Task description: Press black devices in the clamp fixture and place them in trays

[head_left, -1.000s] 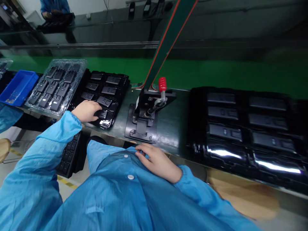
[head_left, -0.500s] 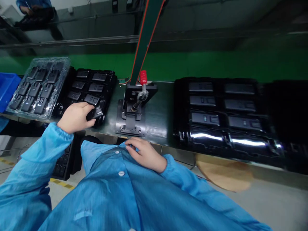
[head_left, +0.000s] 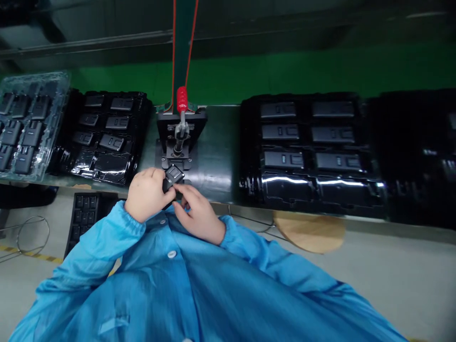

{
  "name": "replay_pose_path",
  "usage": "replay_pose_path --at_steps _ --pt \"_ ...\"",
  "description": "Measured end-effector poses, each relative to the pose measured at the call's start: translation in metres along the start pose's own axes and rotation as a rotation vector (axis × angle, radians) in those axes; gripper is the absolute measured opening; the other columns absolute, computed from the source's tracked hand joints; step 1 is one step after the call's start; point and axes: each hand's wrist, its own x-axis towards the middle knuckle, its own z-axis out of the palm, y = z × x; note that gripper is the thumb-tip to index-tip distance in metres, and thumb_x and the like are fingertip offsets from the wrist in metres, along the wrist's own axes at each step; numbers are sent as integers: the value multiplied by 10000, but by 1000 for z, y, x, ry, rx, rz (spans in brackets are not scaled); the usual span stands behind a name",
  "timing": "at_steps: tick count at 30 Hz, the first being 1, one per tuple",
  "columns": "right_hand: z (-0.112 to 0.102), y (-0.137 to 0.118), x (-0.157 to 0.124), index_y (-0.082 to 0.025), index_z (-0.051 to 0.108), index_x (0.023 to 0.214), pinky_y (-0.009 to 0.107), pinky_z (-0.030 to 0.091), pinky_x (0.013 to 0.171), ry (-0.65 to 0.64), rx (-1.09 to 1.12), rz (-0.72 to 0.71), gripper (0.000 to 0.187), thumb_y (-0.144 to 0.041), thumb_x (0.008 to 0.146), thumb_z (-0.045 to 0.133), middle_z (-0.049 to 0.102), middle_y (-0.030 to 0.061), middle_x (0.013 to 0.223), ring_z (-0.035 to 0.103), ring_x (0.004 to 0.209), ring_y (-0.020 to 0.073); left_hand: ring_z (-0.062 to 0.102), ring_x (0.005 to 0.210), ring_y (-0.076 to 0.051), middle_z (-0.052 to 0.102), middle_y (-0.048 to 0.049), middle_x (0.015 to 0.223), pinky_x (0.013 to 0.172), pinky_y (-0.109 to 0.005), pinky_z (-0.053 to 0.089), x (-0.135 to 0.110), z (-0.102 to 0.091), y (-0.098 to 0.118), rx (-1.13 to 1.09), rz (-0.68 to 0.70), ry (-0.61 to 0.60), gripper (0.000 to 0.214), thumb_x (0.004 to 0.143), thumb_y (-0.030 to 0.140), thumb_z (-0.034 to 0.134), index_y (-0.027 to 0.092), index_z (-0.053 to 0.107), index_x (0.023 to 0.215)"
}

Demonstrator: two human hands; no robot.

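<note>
My left hand (head_left: 147,194) is closed on a black rectangular plastic case (head_left: 174,175), held tilted just in front of the clamp fixture. A small panel and bright corner spots show on its upper face. My right hand (head_left: 199,213) has its thumb and fingertips round the lower edge of that case, close to my left thumb; my fingers partly hide the contact. Behind the case stands the black clamp fixture (head_left: 178,152), with a red-gripped lever (head_left: 182,99). Left of it, a black tray (head_left: 103,164) holds several similar cases, its front pockets bare.
A clear tray (head_left: 53,118) of dark cases lies at far left. To the right, a glossy black tray (head_left: 288,187) holds several cases, with more dark trays beyond. A green-and-red strap (head_left: 183,47) rises behind the fixture. Below the bench edge are a round wooden stool top (head_left: 309,232) and black racks (head_left: 83,216).
My left hand has lifted the case from the front of the left black tray and brought it right, before the fixture. My right hand has come up to meet it. The view has shifted.
</note>
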Motion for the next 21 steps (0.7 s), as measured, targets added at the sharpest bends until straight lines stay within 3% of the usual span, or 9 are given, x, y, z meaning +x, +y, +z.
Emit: replay_pose_path --at_steps 3,7,13,21 --pt "-7 4 9 -169 544 1500 416 660 906 -33 -75 68 529 -219 974 573 611 179 1474 728 948 208 733 940 -331 738 -131 943 863 -462 596 6 13 4 -32 -56 -15 190 905 370 701 188 680 955" --pt "-15 8 24 -113 558 1514 448 617 1071 -93 -152 119 568 -232 959 588 621 187 1473 669 1289 297 739 962 -323 750 -133 1011 873 -457 614 10 25 0 -161 -138 -44 221 902 382 727 190 696 1007" --pt "-24 11 45 -92 551 1551 466 565 1154 -205 -299 175 588 -261 988 578 608 200 1512 652 1342 321 749 962 -281 762 -125 1059 928 -451 636 11 35 -8 -396 -223 -78 243 878 317 767 172 714 1066" --pt "-31 10 50 -104 509 1596 472 594 1086 -273 -457 186 614 -316 1024 578 610 194 1518 682 1281 338 756 976 -274 774 -112 1072 956 -463 634 11 43 -10 -447 -218 -60 238 889 267 741 183 728 1111"
